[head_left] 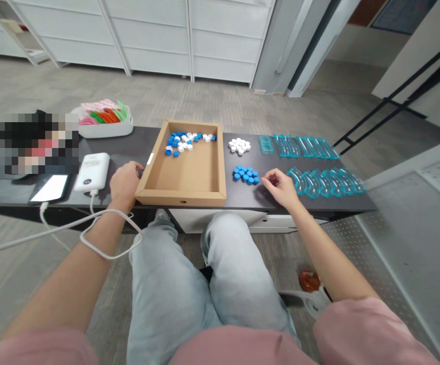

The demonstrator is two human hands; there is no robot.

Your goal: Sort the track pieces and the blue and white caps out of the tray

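A shallow cardboard box (pixel 187 198) lies on the dark tabletop with small blue and white pieces, possibly caps, spread at its far end. My left hand (pixel 124 183) rests at the box's left side, its fingers curled near a small dark thing; what they hold is unclear. To the right of the box, my right hand (pixel 281 188) lies beside a pile of blue pieces (pixel 246 175), fingers loosely bent and apart, with nothing visible in them. Behind that pile sits a group of white pieces (pixel 239 146). Clear teal-edged curved plastic parts (pixel 324 182) stand in a row right of this hand.
More teal plastic parts (pixel 299 146) line the back right. On the left are a white power bank (pixel 93 172), a phone (pixel 50 187) and a white basket (pixel 106 131) of colourful items. A white cable (pixel 109 256) loops over my left forearm.
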